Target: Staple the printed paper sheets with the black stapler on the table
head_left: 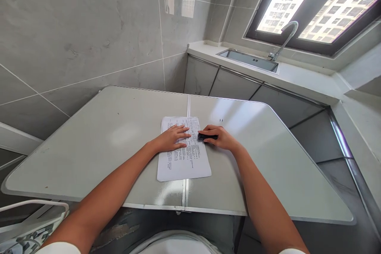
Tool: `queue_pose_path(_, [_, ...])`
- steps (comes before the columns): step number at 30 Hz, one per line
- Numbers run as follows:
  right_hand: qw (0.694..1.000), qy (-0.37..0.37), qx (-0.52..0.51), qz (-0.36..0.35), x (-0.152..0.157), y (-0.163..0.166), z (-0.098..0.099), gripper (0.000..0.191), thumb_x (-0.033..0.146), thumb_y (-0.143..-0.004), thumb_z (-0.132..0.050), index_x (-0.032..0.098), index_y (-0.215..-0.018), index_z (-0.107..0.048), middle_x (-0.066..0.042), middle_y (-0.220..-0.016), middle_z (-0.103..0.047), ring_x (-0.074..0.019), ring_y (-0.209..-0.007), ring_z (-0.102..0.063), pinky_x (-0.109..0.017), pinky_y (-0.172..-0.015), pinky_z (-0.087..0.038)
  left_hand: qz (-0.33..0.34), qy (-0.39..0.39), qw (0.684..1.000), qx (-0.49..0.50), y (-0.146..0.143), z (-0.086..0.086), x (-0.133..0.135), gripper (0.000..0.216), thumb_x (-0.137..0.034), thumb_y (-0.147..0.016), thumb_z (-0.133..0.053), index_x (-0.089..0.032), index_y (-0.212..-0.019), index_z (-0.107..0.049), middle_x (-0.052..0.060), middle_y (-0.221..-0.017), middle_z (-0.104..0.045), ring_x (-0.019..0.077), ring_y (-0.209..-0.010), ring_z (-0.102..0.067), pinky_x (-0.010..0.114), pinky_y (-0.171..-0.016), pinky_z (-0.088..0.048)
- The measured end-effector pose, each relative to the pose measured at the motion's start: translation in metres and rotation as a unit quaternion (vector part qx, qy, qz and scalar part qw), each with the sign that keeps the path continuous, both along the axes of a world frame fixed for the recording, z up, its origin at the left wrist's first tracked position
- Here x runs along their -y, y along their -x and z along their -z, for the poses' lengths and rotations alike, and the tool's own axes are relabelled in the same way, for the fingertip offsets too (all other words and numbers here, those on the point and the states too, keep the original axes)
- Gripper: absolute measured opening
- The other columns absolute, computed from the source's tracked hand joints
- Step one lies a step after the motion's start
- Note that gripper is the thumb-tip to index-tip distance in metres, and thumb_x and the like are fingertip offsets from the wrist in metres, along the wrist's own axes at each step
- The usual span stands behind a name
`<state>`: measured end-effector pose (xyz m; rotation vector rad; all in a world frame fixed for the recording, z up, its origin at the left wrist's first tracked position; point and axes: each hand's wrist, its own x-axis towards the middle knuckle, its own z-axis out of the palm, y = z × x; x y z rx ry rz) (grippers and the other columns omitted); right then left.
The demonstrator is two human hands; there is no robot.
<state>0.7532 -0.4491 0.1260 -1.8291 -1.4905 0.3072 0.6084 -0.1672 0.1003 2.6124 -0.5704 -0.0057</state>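
A printed sheet of paper lies on the folding table, across its centre seam; whether more sheets lie under it I cannot tell. My left hand rests flat on the paper with its fingers spread, covering part of the text. At the sheet's right edge, my right hand grips a small black stapler between thumb and fingers. The stapler's front end meets the paper's edge. Part of its body is hidden inside my right hand.
Behind the table, a counter holds a sink with a curved faucet below a window. Grey tiled wall stands behind and to the left. A white rack sits at the lower left, beside the table edge.
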Motion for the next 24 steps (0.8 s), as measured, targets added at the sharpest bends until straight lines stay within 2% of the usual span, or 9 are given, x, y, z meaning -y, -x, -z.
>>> queue_pose_path(17, [0.998, 0.04, 0.037, 0.023, -0.0035, 0.0044, -0.002, 0.038, 0.038, -0.099, -0.063, 0.032, -0.135, -0.069, -0.007, -0.114, -0.07, -0.0212, -0.095, -0.067, -0.036, -0.088, -0.053, 0.001, 0.009, 1.0, -0.004, 0.0, 0.0003, -0.0002, 0.054, -0.057, -0.1, -0.054, -0.033, -0.149, -0.056, 0.004, -0.166, -0.036, 0.0308, -0.155, -0.03, 0.055, -0.128, -0.017])
queue_pose_path(24, [0.99, 0.098, 0.078, 0.068, -0.0094, 0.009, -0.0029, 0.036, 0.029, -0.092, -0.07, 0.036, -0.128, -0.074, -0.005, -0.112, -0.071, -0.0244, -0.099, -0.065, -0.038, -0.087, -0.052, 0.0, 0.032, 0.999, -0.005, 0.0003, -0.0006, 0.0005, 0.054, -0.058, -0.099, -0.057, -0.034, -0.147, -0.058, 0.004, -0.165, -0.039, 0.0307, -0.153, -0.033, 0.055, -0.128, -0.017])
